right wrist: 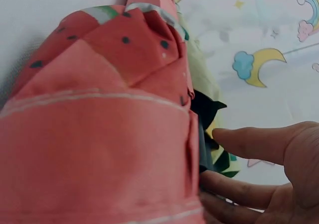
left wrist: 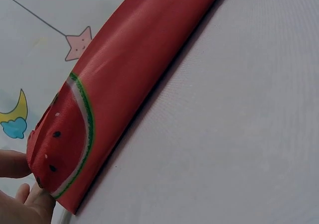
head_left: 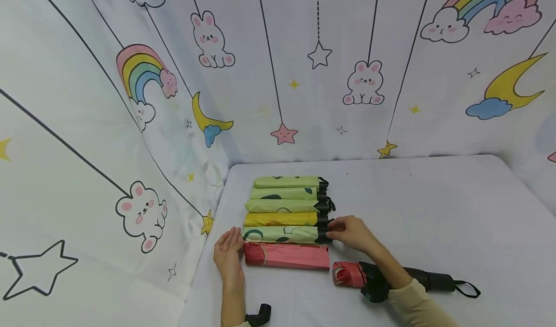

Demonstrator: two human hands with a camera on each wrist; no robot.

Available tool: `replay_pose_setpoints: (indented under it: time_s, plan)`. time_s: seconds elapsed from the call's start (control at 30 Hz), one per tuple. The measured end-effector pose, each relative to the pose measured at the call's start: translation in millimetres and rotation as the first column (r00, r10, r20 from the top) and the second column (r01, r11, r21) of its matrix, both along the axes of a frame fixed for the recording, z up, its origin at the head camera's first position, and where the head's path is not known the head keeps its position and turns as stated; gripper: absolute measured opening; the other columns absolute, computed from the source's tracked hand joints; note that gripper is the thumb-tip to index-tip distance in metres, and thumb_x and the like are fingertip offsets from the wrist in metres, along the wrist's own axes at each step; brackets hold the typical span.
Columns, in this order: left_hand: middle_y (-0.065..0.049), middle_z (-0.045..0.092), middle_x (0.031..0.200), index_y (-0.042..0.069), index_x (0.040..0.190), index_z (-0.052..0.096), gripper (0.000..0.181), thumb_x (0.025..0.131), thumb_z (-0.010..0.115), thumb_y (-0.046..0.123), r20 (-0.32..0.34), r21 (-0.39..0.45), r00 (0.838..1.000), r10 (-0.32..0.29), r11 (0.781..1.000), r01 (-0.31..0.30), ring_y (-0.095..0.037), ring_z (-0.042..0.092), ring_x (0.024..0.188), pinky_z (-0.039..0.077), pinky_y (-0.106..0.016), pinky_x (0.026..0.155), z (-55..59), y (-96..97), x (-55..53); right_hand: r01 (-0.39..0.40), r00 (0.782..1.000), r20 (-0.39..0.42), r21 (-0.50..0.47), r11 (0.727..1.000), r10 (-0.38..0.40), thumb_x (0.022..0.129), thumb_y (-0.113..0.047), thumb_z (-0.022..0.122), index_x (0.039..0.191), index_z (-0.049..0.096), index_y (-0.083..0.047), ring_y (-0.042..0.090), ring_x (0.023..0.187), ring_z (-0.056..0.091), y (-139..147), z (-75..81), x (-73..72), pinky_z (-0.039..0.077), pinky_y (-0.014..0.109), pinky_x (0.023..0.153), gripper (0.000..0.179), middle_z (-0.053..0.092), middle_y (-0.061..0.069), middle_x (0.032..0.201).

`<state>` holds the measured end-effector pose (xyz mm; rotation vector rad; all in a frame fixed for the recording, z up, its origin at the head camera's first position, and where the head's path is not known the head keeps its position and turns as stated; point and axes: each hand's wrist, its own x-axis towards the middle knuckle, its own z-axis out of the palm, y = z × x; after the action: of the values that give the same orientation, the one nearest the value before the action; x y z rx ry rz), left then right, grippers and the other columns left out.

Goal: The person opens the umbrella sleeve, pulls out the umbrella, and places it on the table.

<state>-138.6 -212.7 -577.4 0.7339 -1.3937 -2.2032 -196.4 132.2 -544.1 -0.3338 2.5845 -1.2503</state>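
Several folded umbrellas in fabric sleeves lie side by side in the head view. My left hand (head_left: 229, 253) touches the left end of the pale green umbrella (head_left: 278, 234), its fingers mostly straight. At the other end, my right hand (head_left: 354, 233) has its fingertips at that umbrella's black handle (head_left: 323, 235). Thumb and fingers look fairly straight and apart in the right wrist view. A yellow umbrella (head_left: 280, 219) lies just behind, and a red watermelon-print umbrella sleeve (head_left: 291, 256) just in front. In the left wrist view, fingers show beside the red watermelon sleeve's (left wrist: 124, 84) end.
Three more green umbrellas (head_left: 282, 193) lie farther back in the row. Below my right forearm is a black and red umbrella (head_left: 434, 281) with a wrist strap. White cloth (head_left: 434, 211) covers the table, and printed curtains (head_left: 260, 76) stand behind and left.
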Motion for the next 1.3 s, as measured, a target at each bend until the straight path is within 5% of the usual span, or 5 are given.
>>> replay_pose_setpoints:
  time_s: [0.53, 0.87, 1.13, 1.3]
  plan:
    - [-0.03, 0.055, 0.146, -0.01, 0.142, 0.04, 0.052, 0.095, 0.06, -0.018, -0.006, -0.001, 1.0, 0.011, 1.0, -0.011, -0.027, 0.065, 0.127, 0.055, -0.027, 0.098, -2.5, 0.3, -1.0, 0.002, 0.998, -0.067, 0.052, 0.999, 0.001, 0.077, -0.01, 0.091, 0.112, 0.078, -0.006, 0.014, 0.081, 0.065, -10, -10.3, 2.2, 0.056, 0.035, 0.072, 0.038, 0.073, 0.005, 0.097]
    - [-0.031, 0.054, 0.147, -0.011, 0.143, 0.038, 0.053, 0.096, 0.059, -0.018, -0.005, 0.0, 1.0, 0.004, 1.0, -0.004, -0.029, 0.063, 0.131, 0.055, -0.025, 0.098, -2.6, 0.2, -1.3, -0.026, 0.994, -0.104, 0.074, 0.997, 0.034, 0.076, -0.016, 0.094, 0.111, 0.079, -0.005, 0.009, 0.071, 0.058, -11, -12.9, 3.6, 0.05, 0.027, 0.061, 0.04, 0.068, -0.002, 0.086]
    - [-0.029, 0.055, 0.147, -0.01, 0.143, 0.039, 0.053, 0.095, 0.059, -0.018, -0.001, -0.002, 1.0, 0.013, 1.0, -0.013, -0.024, 0.064, 0.129, 0.057, -0.025, 0.095, -2.7, 0.2, -0.4, -0.072, 0.997, -0.031, -0.019, 0.997, 0.071, 0.079, -0.029, 0.093, 0.113, 0.08, -0.008, 0.013, 0.078, 0.06, -4, -14.4, 0.6, 0.05, 0.03, 0.066, 0.042, 0.074, -0.001, 0.093]
    - [-0.029, 0.054, 0.149, -0.008, 0.143, 0.039, 0.052, 0.096, 0.059, -0.017, -0.003, 0.009, 1.0, 0.016, 1.0, -0.016, -0.027, 0.061, 0.133, 0.057, -0.024, 0.095, -2.7, 0.1, -1.0, -0.026, 0.998, 0.044, -0.156, 0.987, 0.034, 0.081, -0.034, 0.091, 0.115, 0.08, -0.007, 0.015, 0.088, 0.066, -1, -15.7, 0.1, 0.054, 0.031, 0.075, 0.045, 0.078, 0.003, 0.101]
